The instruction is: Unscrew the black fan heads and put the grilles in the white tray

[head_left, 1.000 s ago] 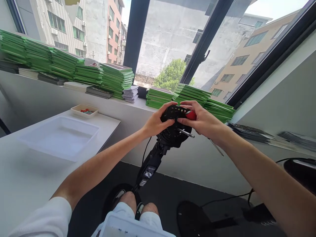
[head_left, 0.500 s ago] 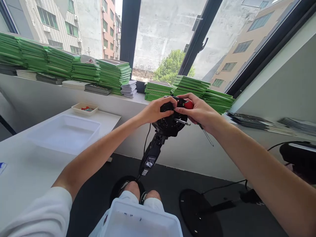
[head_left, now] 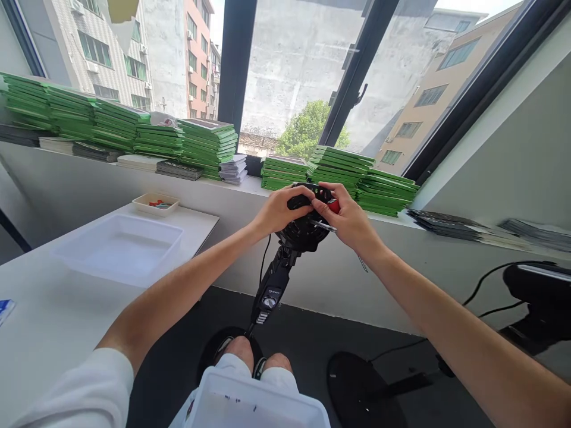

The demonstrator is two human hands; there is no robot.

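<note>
In the head view a black pedestal fan (head_left: pixel 300 236) without blades or grille stands before me, leaning slightly on its pole. A bare metal shaft (head_left: pixel 322 226) sticks out of its head. My left hand (head_left: pixel 283 208) is curled around a black part at the top of the head, thumb and fingers closed on it. Beside it, my right hand (head_left: pixel 345 217) is closed around a screwdriver (head_left: pixel 333 205) with a red handle, its thin blade pointing down past the wrist. The right fingertips meet the left ones at the fan head; any small piece between them is hidden.
A white tray (head_left: pixel 259 389) with a few tiny dark pieces rests on my lap. On the white table (head_left: pixel 53 303) at left are a clear bin (head_left: pixel 120 246) and a small tray (head_left: pixel 156 204) of coloured pieces. Green book stacks (head_left: pixel 207 145) line the windowsill. A round black base (head_left: pixel 361 386) stands right.
My right hand has shifted left, closer to the left hand, and the screwdriver blade now shows less below the wrist. The left hand keeps its hold. The view has tilted up slightly.
</note>
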